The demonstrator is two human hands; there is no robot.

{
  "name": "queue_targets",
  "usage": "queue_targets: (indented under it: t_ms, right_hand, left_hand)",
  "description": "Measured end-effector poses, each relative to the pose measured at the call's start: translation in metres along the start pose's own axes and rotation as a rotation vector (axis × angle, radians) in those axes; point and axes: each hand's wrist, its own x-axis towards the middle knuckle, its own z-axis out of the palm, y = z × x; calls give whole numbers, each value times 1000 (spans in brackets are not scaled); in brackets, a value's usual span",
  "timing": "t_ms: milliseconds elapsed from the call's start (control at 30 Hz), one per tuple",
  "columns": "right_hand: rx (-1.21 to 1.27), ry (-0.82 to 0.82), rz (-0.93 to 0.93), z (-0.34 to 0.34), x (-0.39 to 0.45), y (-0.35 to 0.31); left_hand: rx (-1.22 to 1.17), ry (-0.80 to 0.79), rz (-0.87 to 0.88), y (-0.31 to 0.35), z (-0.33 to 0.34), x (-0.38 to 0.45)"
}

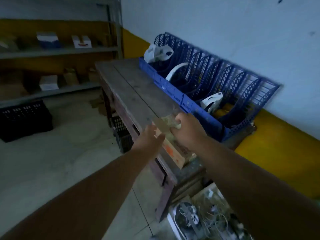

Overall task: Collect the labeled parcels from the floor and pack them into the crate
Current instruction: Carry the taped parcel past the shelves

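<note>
At the far left, on the floor under the shelves, stands a dark crate (26, 118); this is probably the one to fill, though a second dark crate (122, 134) sits partly hidden under the near end of the wooden bench (131, 87). Small brown packages (97, 103) lie on the floor between them, too blurred to read any label.

Toward the middle, the left hand (149, 137) is released, fingers straight, and its tips touch the left side of a cardboard parcel (173, 151). This parcel is above the bench's near edge; I cannot tell if it rests on the wood.

The right hand (188, 129) grasps the far top end of the same parcel, fingers curled over crumpled tape or paper there.

The parcel looks light, since one hand manages it, and its cardboard seems stiff but easy to dent. The taped end may tear or slip, so I judge it safer to hold the two long sides with flat palms.

At the right, a blue rack (216, 80) leans on the wall.
</note>
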Motion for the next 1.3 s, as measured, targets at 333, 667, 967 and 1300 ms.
queue_targets:
  t_ms: [333, 667, 967, 1300]
  right_hand:
    - [-128, -266, 416, 58, 81, 80]
    - [438, -80, 247, 50, 133, -55]
    - [1000, -392, -139, 125, 131, -281]
    - [961, -410, -286, 218, 112, -533]
  left_hand:
    - [-182, -143, -414, -9, 84, 62]
    - [-957, 156, -206, -17, -82, 69]
    - [-1032, 422, -96, -137, -301, 16]
    - [-1080, 592, -106, -266, -509, -35]
